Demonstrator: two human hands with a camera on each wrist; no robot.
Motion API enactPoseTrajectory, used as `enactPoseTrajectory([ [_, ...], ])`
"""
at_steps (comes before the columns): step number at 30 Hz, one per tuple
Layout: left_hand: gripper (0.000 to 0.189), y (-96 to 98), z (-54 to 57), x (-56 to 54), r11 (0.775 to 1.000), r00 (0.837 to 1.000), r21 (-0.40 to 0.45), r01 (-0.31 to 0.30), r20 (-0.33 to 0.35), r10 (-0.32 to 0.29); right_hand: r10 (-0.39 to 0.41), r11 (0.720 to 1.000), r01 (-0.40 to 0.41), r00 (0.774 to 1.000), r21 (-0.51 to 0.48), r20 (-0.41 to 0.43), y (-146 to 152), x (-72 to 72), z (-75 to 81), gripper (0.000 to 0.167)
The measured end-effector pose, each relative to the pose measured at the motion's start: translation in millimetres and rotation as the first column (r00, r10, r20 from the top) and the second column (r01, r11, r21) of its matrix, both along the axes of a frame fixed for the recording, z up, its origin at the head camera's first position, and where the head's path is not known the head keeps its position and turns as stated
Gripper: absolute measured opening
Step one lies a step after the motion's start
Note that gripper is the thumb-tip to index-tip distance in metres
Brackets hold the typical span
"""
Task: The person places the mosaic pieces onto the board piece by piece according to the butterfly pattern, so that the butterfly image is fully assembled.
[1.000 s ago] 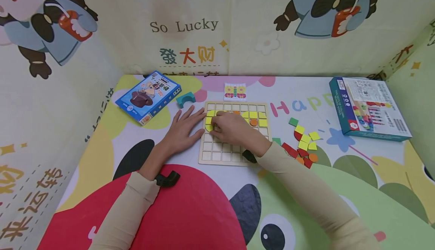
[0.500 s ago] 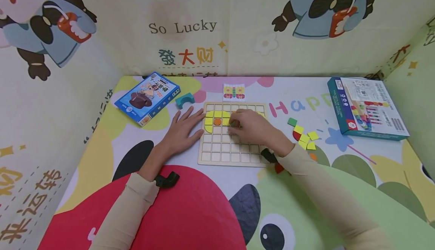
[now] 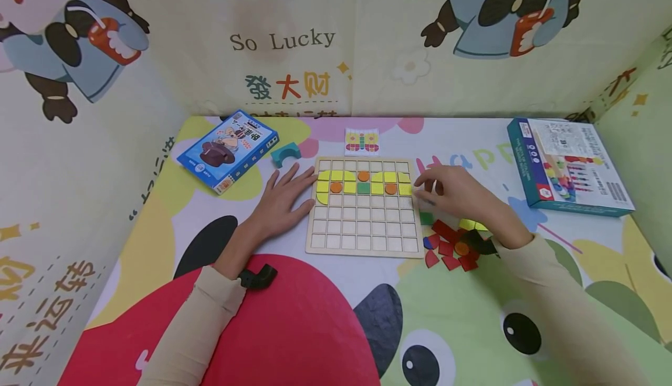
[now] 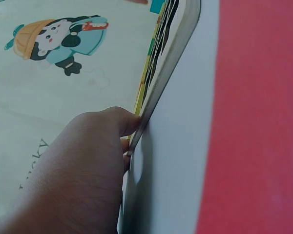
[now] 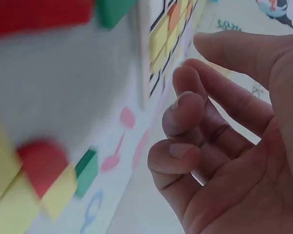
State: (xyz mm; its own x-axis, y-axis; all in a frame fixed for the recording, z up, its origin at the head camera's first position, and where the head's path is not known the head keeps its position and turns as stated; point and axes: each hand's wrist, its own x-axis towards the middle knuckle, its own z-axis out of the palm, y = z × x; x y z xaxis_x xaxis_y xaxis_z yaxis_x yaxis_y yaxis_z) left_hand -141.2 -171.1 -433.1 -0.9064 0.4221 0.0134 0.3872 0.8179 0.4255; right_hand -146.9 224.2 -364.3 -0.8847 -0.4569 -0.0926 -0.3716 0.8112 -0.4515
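A wooden grid board lies on the table with yellow pieces, orange discs and a green square in its upper cells. My left hand lies flat with spread fingers at the board's left edge. In the left wrist view its thumb touches the board's side. My right hand hovers just past the board's right edge. The right wrist view shows that hand with fingers loosely bent and nothing between them.
Right of the board lie loose red tiles, yellow tiles partly hidden by the right wrist, and a green piece. A butterfly pattern card sits behind the board. A blue box, a teal arch and a larger box stand farther out.
My right hand has travelled from the board's left part over its middle to beyond its right edge. The green square it was placing is now released in a middle cell. The left hand stays put.
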Motion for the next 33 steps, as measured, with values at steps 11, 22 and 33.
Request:
enactPoseTrajectory([
  [11,0.068,-1.0,-2.2,-1.0,1.000,1.000,-0.001,-0.001,-0.001,0.001,-0.054,0.998,0.053,0.998,0.046,0.031,41,10.6,-2.8,0.028],
  [22,0.068,-0.3,-1.3,-1.8,1.000,1.000,-0.005,0.007,-0.009,-0.007,-0.094,0.993,0.089,0.993,0.077,0.067,91,20.8,-3.6,0.027],
  [33,0.068,-0.3,-3.1,-2.6,1.000,1.000,-0.001,0.006,-0.004,-0.006,-0.158,0.986,0.153,0.985,0.072,0.067,105,25.3,-12.9,0.032],
])
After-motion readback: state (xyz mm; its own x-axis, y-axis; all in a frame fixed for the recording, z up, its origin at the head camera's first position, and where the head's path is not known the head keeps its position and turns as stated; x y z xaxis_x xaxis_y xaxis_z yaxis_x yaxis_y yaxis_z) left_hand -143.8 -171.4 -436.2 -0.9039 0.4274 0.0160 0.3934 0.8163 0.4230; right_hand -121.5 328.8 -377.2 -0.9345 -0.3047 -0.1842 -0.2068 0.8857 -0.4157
